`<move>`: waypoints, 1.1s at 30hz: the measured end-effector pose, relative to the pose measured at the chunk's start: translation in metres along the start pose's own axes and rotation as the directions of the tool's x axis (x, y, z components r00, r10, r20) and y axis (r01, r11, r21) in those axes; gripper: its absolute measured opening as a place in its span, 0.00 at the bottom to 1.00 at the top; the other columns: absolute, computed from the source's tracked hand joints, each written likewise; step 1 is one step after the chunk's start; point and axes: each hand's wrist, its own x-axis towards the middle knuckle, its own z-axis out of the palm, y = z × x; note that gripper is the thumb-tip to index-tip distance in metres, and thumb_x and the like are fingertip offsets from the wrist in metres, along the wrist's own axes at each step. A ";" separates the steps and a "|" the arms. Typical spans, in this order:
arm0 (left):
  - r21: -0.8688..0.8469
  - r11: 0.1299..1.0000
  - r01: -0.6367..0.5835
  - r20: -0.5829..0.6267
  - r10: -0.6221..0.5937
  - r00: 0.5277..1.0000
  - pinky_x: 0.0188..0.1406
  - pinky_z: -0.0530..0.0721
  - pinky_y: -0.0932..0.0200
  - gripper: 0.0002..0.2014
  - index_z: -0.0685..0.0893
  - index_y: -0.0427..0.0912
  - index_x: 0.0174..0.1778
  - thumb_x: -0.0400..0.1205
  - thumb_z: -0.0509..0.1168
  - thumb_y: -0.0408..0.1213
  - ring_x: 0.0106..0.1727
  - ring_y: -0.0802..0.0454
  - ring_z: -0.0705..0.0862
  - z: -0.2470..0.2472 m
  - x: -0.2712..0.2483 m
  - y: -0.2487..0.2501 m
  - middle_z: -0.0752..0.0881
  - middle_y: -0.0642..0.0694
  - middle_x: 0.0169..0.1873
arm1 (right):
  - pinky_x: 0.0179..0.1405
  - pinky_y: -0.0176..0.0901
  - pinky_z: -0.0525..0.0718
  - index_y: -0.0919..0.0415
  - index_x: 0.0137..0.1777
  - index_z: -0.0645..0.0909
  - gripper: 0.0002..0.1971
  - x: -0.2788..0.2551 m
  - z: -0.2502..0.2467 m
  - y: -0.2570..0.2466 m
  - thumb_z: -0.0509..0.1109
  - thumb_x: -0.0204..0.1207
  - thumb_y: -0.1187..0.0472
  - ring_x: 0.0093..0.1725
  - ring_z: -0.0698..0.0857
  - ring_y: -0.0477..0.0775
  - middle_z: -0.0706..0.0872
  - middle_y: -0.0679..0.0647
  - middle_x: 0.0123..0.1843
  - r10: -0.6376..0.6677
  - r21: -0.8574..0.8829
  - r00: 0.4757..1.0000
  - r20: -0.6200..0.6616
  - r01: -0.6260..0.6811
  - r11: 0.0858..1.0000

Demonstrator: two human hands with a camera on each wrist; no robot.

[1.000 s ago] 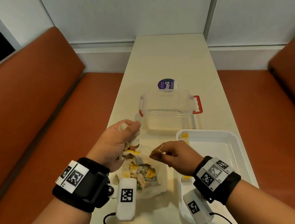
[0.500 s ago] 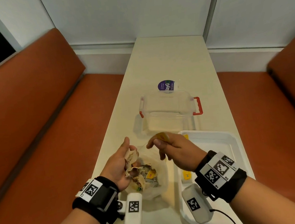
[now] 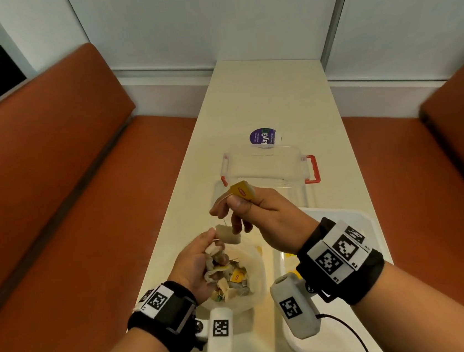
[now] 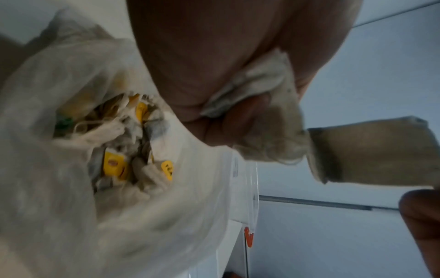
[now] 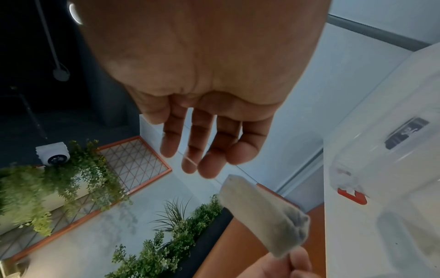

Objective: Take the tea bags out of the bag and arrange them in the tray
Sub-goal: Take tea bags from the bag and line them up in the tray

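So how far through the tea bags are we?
Early on. The white tray shows only a couple of yellow tags near its left edge. The right hand pinches a yellow tag, its tea bag dangling by the left hand. The plastic bag still holds a pile.

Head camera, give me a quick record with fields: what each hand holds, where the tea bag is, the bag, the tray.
left hand: grips the bag's rim and pinches the tea bag
right hand: pinches the yellow tag, raised
tea bag: above the bag's mouth, strung to the tag
bag: open on the table, many tea bags inside
tray: white, right of the bag
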 end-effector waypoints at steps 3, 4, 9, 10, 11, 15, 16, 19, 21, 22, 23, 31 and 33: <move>0.146 0.962 -0.232 0.035 0.229 0.973 0.21 0.72 0.64 0.25 0.83 0.43 0.50 0.70 0.72 0.60 0.22 0.54 0.72 -0.009 -0.002 0.013 0.75 0.47 0.29 | 0.39 0.49 0.79 0.53 0.46 0.84 0.16 0.001 -0.003 -0.001 0.56 0.81 0.48 0.39 0.83 0.54 0.87 0.55 0.50 0.001 0.026 1.000 0.007 -0.002 1.000; 0.230 0.924 -0.306 0.092 0.292 0.952 0.21 0.73 0.62 0.32 0.85 0.44 0.51 0.62 0.76 0.65 0.22 0.54 0.71 -0.011 -0.005 0.019 0.75 0.47 0.28 | 0.39 0.49 0.78 0.54 0.45 0.84 0.17 0.001 -0.004 -0.002 0.56 0.81 0.49 0.39 0.83 0.53 0.87 0.54 0.49 0.003 0.036 1.000 0.011 -0.004 0.999; 0.629 0.640 -0.441 0.285 0.338 0.897 0.32 0.85 0.59 0.22 0.90 0.50 0.49 0.62 0.84 0.50 0.31 0.54 0.84 0.003 -0.020 0.044 0.84 0.48 0.33 | 0.39 0.48 0.78 0.60 0.45 0.84 0.18 0.005 -0.006 0.001 0.56 0.82 0.52 0.39 0.83 0.55 0.87 0.53 0.46 0.004 0.036 1.000 0.019 -0.004 0.999; 0.661 0.599 -0.452 0.301 0.339 0.891 0.40 0.88 0.57 0.15 0.90 0.45 0.48 0.68 0.81 0.44 0.37 0.54 0.88 0.008 -0.022 0.045 0.88 0.47 0.37 | 0.38 0.47 0.77 0.62 0.46 0.84 0.19 0.005 -0.007 0.001 0.56 0.81 0.52 0.38 0.82 0.54 0.87 0.51 0.44 0.008 0.025 1.000 0.022 -0.008 1.000; 0.673 0.571 -0.469 0.330 0.336 0.882 0.47 0.89 0.55 0.12 0.89 0.40 0.47 0.72 0.77 0.42 0.41 0.52 0.90 0.011 -0.022 0.045 0.91 0.45 0.39 | 0.38 0.46 0.77 0.64 0.46 0.84 0.19 0.005 -0.007 0.002 0.56 0.81 0.52 0.38 0.82 0.53 0.86 0.49 0.43 0.011 0.017 1.000 0.018 -0.011 1.000; 0.690 0.539 -0.484 0.291 0.406 0.866 0.24 0.76 0.61 0.10 0.88 0.38 0.39 0.78 0.73 0.42 0.22 0.54 0.75 0.012 -0.018 0.039 0.80 0.49 0.22 | 0.41 0.40 0.75 0.57 0.37 0.80 0.18 0.003 -0.014 0.005 0.57 0.78 0.46 0.39 0.77 0.45 0.79 0.50 0.41 -0.026 -0.177 0.999 -0.039 0.019 0.984; 0.670 0.570 -0.475 0.254 0.426 0.868 0.22 0.71 0.61 0.09 0.86 0.37 0.37 0.81 0.71 0.38 0.21 0.53 0.71 0.011 -0.016 0.037 0.75 0.48 0.20 | 0.45 0.43 0.76 0.54 0.34 0.78 0.18 0.002 -0.016 0.005 0.56 0.77 0.45 0.41 0.77 0.46 0.77 0.49 0.41 0.005 -0.284 1.000 -0.026 -0.012 0.959; 0.597 0.654 -0.464 0.204 0.436 0.877 0.21 0.68 0.62 0.12 0.84 0.36 0.34 0.83 0.66 0.33 0.21 0.51 0.68 0.019 -0.016 0.037 0.72 0.44 0.20 | 0.49 0.55 0.77 0.53 0.29 0.75 0.18 -0.002 -0.018 0.005 0.58 0.77 0.45 0.40 0.78 0.51 0.77 0.49 0.38 0.207 -0.474 0.977 0.046 -0.161 0.865; 0.579 0.671 -0.463 0.233 0.408 0.883 0.21 0.69 0.63 0.12 0.85 0.36 0.34 0.83 0.66 0.35 0.23 0.49 0.69 0.025 -0.017 0.040 0.74 0.40 0.24 | 0.43 0.53 0.77 0.56 0.28 0.76 0.20 -0.005 -0.018 0.005 0.62 0.79 0.46 0.34 0.77 0.51 0.78 0.51 0.32 0.340 -0.462 0.935 0.104 -0.257 0.849; 0.580 0.674 -0.457 0.255 0.382 0.888 0.21 0.70 0.63 0.12 0.86 0.36 0.35 0.82 0.67 0.37 0.24 0.49 0.69 0.027 -0.018 0.041 0.75 0.38 0.26 | 0.40 0.48 0.74 0.57 0.28 0.76 0.21 -0.006 -0.017 0.005 0.63 0.80 0.48 0.32 0.76 0.49 0.77 0.51 0.29 0.390 -0.455 0.911 0.132 -0.294 0.841; 0.582 0.678 -0.449 0.275 0.355 0.893 0.21 0.71 0.62 0.12 0.86 0.35 0.36 0.80 0.68 0.40 0.25 0.49 0.70 0.029 -0.020 0.043 0.76 0.37 0.28 | 0.37 0.44 0.72 0.58 0.27 0.76 0.20 -0.007 -0.017 0.004 0.63 0.80 0.51 0.29 0.74 0.47 0.76 0.49 0.27 0.424 -0.454 0.893 0.153 -0.317 0.833; 0.673 0.623 -0.398 0.354 0.200 0.913 0.26 0.75 0.59 0.14 0.90 0.40 0.43 0.75 0.73 0.48 0.29 0.50 0.74 0.030 -0.027 0.047 0.81 0.35 0.34 | 0.26 0.36 0.67 0.60 0.21 0.69 0.21 -0.007 -0.019 0.007 0.63 0.78 0.62 0.16 0.67 0.41 0.71 0.44 0.17 0.557 -0.400 0.813 0.169 -0.459 0.793; 0.688 0.590 -0.423 0.387 0.194 0.901 0.25 0.76 0.61 0.13 0.91 0.40 0.43 0.74 0.71 0.46 0.27 0.53 0.74 0.033 -0.030 0.047 0.80 0.36 0.32 | 0.26 0.37 0.65 0.59 0.20 0.67 0.22 -0.008 -0.020 0.008 0.63 0.77 0.63 0.16 0.65 0.42 0.68 0.43 0.15 0.569 -0.363 0.804 0.174 -0.485 0.796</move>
